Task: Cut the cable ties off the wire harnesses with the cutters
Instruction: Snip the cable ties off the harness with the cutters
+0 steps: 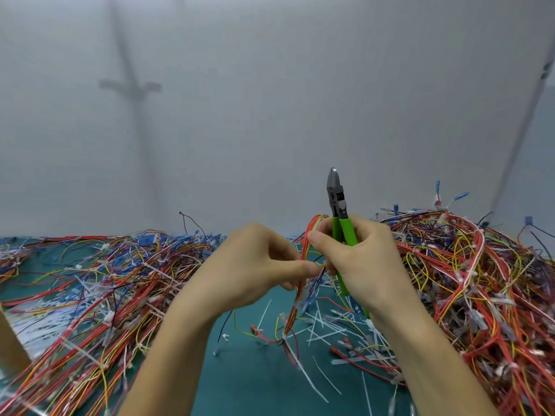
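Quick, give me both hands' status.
Left hand: pinching the wire harness.
Right hand: closed on the cutters, also gripping the harness.

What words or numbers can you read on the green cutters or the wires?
None can be read.
The cutters in the right hand show no readable mark on the head or green handles.
The wire harness held by the left hand and the piles: any print is too small and blurred.
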